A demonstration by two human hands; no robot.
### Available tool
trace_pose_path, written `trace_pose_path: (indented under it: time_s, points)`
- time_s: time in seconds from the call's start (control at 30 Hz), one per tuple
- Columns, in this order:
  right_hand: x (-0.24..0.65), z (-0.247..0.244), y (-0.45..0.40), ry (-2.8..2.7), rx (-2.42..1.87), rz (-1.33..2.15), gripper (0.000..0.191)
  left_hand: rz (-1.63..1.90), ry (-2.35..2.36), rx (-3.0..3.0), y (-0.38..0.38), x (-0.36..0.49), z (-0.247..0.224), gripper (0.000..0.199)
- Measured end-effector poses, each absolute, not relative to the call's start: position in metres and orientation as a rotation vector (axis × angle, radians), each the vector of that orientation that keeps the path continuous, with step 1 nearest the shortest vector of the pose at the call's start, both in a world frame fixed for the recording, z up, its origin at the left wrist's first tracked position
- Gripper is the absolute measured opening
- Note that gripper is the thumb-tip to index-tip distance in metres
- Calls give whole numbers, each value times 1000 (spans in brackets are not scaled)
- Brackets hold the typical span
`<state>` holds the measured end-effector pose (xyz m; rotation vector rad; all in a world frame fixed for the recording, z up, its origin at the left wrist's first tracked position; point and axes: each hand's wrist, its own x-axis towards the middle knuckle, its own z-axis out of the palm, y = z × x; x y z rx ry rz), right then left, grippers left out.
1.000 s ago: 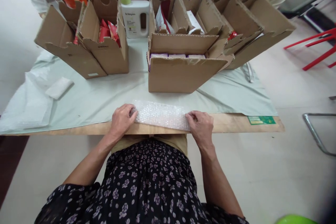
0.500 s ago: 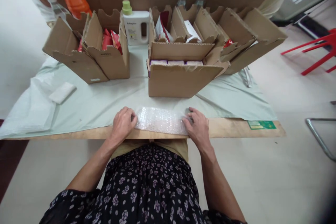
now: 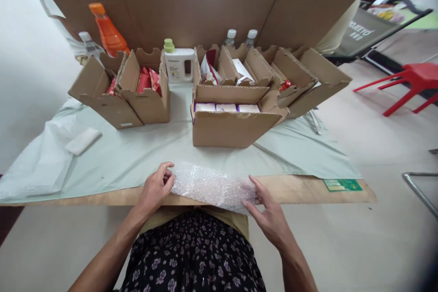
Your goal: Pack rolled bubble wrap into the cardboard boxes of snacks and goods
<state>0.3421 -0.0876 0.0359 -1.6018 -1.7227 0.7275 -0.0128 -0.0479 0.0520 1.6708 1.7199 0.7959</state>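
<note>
A clear strip of bubble wrap (image 3: pixel 212 189) lies along the front edge of the table, slanting down toward its right end. My left hand (image 3: pixel 156 190) is closed on its left end, thumb and fingers curled together. At the other end, my right hand (image 3: pixel 268 212) grips the wrap between thumb and fingers, which sit on its near and far sides. Part of the right end overhangs the table edge. Just beyond the wrap stands a cardboard box (image 3: pixel 226 130) with several white-and-purple packs inside.
Cardboard boxes (image 3: pixel 143 105) with red packets stand at the left, near a white jug (image 3: pixel 179 66) and an orange bottle (image 3: pixel 111 34). Loose clear plastic (image 3: pixel 44 159) and a white pad (image 3: pixel 83 141) lie on the cloth. A red stool (image 3: pixel 410 83) stands right.
The view has tilted up. The bubble wrap has turned so its right end sits lower, partly past the table edge. My right hand has moved toward me and its fingers have spread more.
</note>
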Motion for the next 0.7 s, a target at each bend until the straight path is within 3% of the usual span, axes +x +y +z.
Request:
trace_pose_path:
  time_s: [0.17, 0.3, 0.5, 0.7]
  points:
    - [341, 36, -94, -1806, -1592, 733, 40, 817, 1622, 1666, -51, -12, 54, 44]
    - [334, 55, -75, -1751, -1430, 751, 28, 922, 1513, 1623, -41, -14, 80, 14]
    - [344, 119, -26, -1477, -1164, 864, 36, 1176, 1235, 1701, -5, -17, 149, 18]
    - [353, 183, 41, -1293, -978, 821, 25, 1373, 1341, 1881, 35, -3, 198, 22]
